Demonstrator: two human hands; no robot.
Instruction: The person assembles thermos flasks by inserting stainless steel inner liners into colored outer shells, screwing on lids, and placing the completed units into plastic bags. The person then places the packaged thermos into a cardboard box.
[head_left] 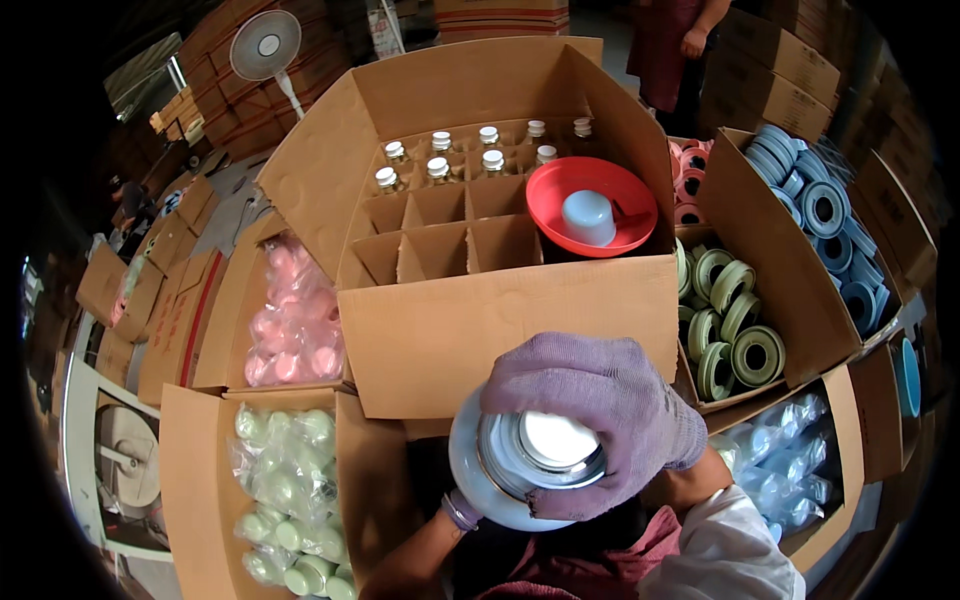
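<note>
In front of my lap is a round pale blue bottle (pixel 470 455) with a white top (pixel 560 440), seen from above. My right hand (pixel 590 400), in a purple-grey glove, is closed around its upper part beside the white top. My left hand (pixel 462 508) comes up under the bottle's left side; only the glove's cuff shows, and its fingers are hidden. Just beyond stands an open cardboard box (pixel 500 335) with dividers. Several white-capped bottles (pixel 440 170) stand in its far cells. A red bowl (pixel 545 205) holding a pale blue cup (pixel 588 218) rests on its right side.
Bagged pink parts (pixel 290 320) and bagged pale green parts (pixel 300 480) fill boxes at left. At right are boxes of green rings (pixel 757 355), blue rings (pixel 825 208) and bagged blue parts (pixel 785 460). A fan (pixel 266 46) and another person (pixel 675 50) are behind.
</note>
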